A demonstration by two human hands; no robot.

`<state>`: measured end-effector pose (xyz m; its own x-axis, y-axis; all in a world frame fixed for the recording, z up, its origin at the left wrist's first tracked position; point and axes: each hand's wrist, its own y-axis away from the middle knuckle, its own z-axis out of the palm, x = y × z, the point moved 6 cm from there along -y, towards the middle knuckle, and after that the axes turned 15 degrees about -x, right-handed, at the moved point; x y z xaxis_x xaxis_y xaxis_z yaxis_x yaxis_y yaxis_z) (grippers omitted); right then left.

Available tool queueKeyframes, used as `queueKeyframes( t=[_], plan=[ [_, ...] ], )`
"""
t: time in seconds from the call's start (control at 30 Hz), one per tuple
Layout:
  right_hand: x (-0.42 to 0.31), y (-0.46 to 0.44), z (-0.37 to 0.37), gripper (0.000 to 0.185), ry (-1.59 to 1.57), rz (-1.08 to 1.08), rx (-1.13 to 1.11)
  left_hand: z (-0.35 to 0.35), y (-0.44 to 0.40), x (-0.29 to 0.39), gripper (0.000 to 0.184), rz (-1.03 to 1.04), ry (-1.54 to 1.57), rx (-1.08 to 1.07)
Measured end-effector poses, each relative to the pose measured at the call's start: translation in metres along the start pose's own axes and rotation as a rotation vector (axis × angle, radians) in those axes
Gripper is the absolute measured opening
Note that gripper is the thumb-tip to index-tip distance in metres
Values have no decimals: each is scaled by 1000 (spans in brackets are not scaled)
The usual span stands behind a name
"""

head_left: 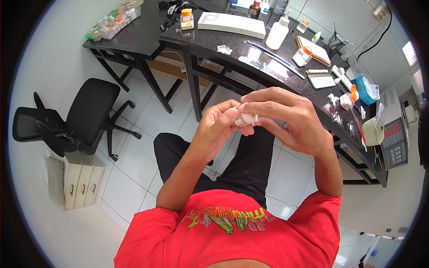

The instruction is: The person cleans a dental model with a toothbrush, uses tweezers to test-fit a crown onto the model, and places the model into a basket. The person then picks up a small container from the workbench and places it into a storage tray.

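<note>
Between my hands, above my lap, is a small whitish piece (243, 119) with a yellow spot at its right end; its exact kind I cannot make out. My left hand (216, 127) is closed round it, thumb on top and fingertips showing underneath. From the other side, my right hand (290, 117) arches over the piece, its long fingertips at the top and its thumb close below. The fingers cover much of the piece.
A dark stone-topped bench (250, 62) curves ahead and to the right. It bears a white dropper bottle (278, 33), a long white box (231, 24), orange-lidded jars (302, 56) and a control panel (394, 142). An office chair (85, 116) and a drawer cabinet (82, 181) stand left.
</note>
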<state>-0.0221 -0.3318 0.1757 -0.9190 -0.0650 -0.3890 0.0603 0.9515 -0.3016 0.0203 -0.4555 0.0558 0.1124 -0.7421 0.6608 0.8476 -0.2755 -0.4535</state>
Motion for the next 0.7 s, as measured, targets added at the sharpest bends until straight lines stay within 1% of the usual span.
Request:
queueKeyframes(
  t=[0.03,0.1,0.2,0.23,0.33,0.4,0.43,0.5,0.53,0.6,0.63,0.7],
  plan=[
    [-1,0,0,26,11,5,3,-1,1,0,35,24,-58,50],
    [6,3,3,27,64,119,-39,1,2,0,35,67,-173,148],
    [20,10,12,38,144,302,-136,4,4,3,38,34,-464,178],
    [24,12,15,42,171,364,-174,2,5,0,39,32,-439,174],
    [10,9,8,44,140,251,-19,-2,10,-7,40,16,-358,177],
    [6,9,9,46,120,221,-19,-1,11,-9,41,-1,-289,203],
    [5,10,10,47,108,208,-19,0,12,-11,42,2,-214,183],
    [9,12,14,46,133,206,-96,1,12,-16,43,1,-61,137],
    [10,13,16,46,148,211,-132,1,13,-17,45,-22,-117,134],
    [14,17,18,44,228,290,-206,3,14,-20,47,-68,-227,113],
    [16,19,19,44,270,333,-242,3,14,-22,48,-68,-200,115],
    [5,15,11,41,187,245,-122,5,15,-24,51,-70,-149,116]
  ],
)
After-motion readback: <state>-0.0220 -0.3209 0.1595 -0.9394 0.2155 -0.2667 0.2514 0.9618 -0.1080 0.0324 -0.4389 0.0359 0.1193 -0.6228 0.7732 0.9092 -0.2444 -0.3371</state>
